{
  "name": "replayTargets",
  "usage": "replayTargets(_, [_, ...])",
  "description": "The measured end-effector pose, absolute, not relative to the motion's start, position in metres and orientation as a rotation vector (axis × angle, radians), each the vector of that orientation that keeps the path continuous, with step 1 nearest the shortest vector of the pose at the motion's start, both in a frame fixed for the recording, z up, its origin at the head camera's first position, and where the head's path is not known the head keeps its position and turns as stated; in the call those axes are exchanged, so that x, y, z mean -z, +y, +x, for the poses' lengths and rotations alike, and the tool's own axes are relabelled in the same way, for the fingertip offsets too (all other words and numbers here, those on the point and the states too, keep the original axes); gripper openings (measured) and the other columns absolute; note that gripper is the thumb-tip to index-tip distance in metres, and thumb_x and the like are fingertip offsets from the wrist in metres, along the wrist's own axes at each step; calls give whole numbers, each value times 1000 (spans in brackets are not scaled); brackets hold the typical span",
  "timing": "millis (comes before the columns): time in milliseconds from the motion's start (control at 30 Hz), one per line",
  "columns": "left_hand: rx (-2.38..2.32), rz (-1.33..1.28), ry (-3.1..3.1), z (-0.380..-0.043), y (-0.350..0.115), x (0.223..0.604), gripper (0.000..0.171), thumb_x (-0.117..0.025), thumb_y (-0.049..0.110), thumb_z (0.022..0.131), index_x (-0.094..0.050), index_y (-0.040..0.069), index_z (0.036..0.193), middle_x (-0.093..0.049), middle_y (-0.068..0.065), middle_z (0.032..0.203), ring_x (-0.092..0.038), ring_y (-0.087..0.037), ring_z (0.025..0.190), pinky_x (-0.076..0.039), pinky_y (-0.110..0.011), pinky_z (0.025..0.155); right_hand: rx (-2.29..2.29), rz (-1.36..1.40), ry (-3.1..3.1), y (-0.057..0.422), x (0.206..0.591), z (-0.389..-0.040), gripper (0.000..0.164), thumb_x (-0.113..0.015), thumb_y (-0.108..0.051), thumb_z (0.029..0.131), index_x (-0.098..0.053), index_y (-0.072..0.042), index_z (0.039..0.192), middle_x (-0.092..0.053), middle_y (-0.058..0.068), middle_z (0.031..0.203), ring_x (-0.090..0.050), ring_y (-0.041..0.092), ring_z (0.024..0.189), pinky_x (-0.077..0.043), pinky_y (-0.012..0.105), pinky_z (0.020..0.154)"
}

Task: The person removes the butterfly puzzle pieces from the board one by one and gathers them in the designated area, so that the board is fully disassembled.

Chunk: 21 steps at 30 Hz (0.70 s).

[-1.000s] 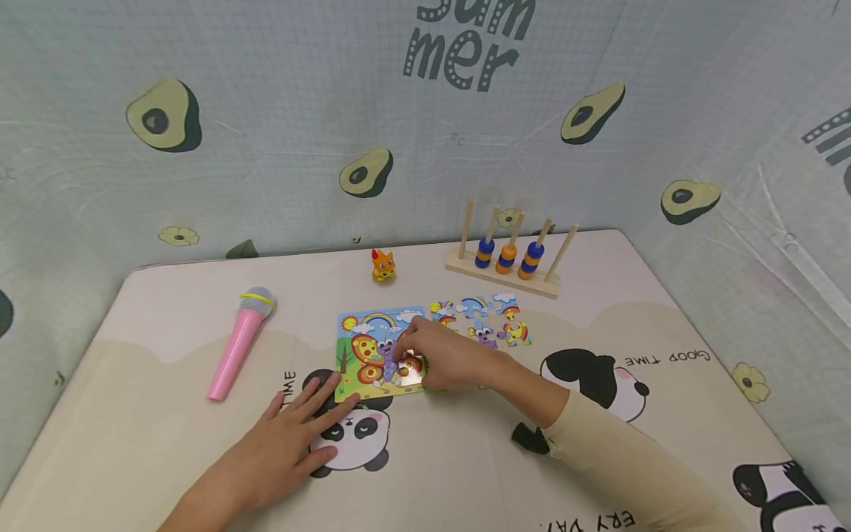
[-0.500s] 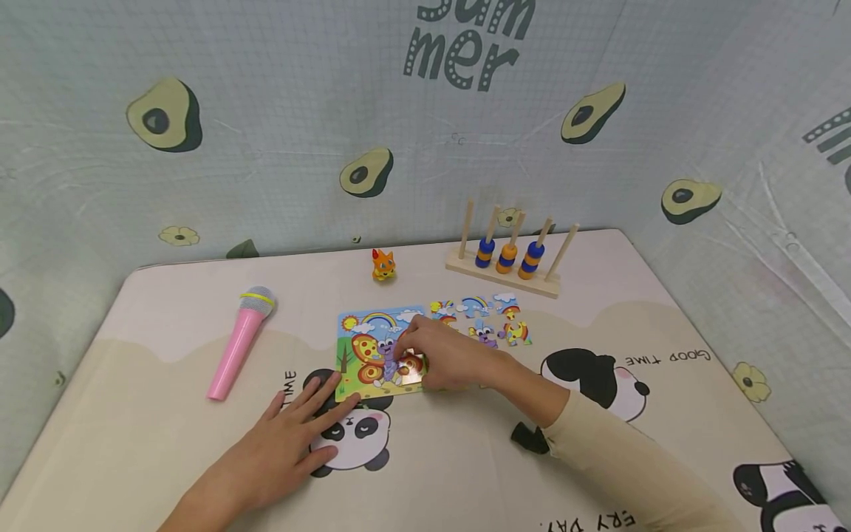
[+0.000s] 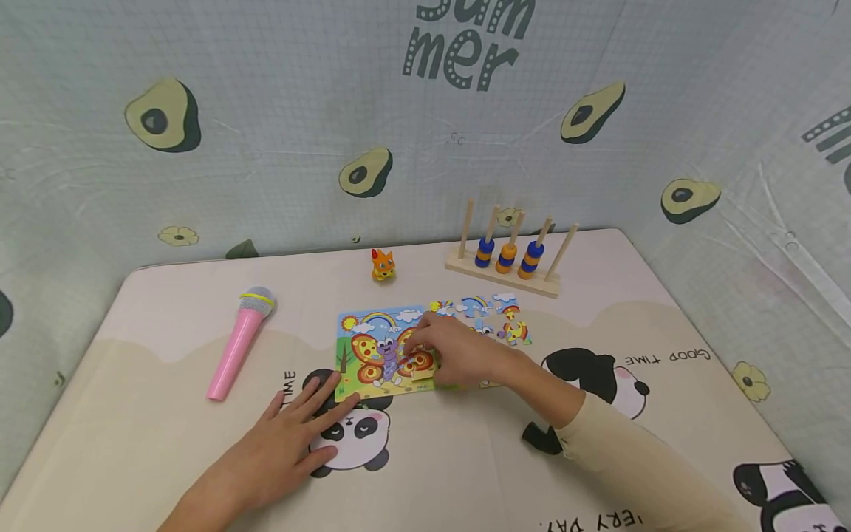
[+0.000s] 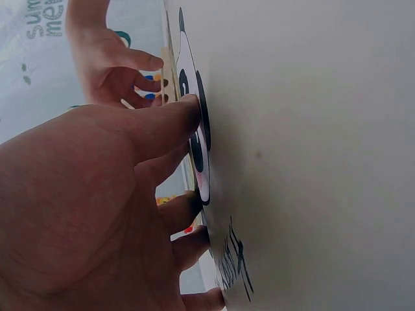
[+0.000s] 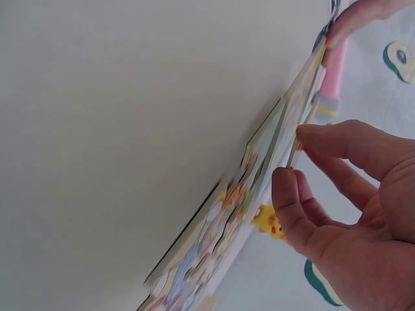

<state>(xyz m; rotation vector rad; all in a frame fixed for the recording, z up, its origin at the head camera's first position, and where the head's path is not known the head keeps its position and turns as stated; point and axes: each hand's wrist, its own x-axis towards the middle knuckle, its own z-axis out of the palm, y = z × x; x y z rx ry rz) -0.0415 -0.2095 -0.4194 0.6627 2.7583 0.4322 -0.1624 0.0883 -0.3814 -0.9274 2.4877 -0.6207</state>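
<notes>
A butterfly jigsaw puzzle point(image 3: 366, 369) lies on the table in the head view. My right hand point(image 3: 459, 353) is over its right side. Between thumb and fingertips it pinches a thin puzzle piece point(image 5: 294, 153), seen edge-on in the right wrist view and close over the board. My left hand point(image 3: 282, 447) lies with spread fingers on the cloth, two fingertips at the puzzle's lower left corner. Several loose puzzle pieces point(image 3: 515, 332) lie to the right of the board, some partly hidden by my right hand.
A pink toy microphone point(image 3: 239, 343) lies left of the puzzle. Behind it stands a small orange animal figure point(image 3: 383, 266). A wooden peg stand point(image 3: 501, 276) with blue and orange rings is at the back right. Printed cloth walls rise behind the table.
My right hand has shifted slightly right with the pinched piece, and the bright glare at the puzzle's lower right is gone. My left hand has stayed where it was.
</notes>
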Motion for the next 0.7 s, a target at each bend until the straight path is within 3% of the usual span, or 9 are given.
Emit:
replayTargets(400, [-438,665,2760,-41,-209,419,66,-65,47,100,-40,38,160,-24,-5,174,-28,-43,157,-23,-78,117,659,-890,2523,110,378,-161,56,-75,8,77,-75,-22,124,-58,-1,118,-53,20,100,-50,32,80])
replayTargets(700, [-441,660,2777,-40,-210,420,67,-67,45,99,-40,40,160,-24,-5,174,-29,-41,157,-24,-77,118,675,-878,2524,128,377,-161,50,-81,5,78,-76,-20,121,-60,-1,123,-59,16,105,-55,31,89])
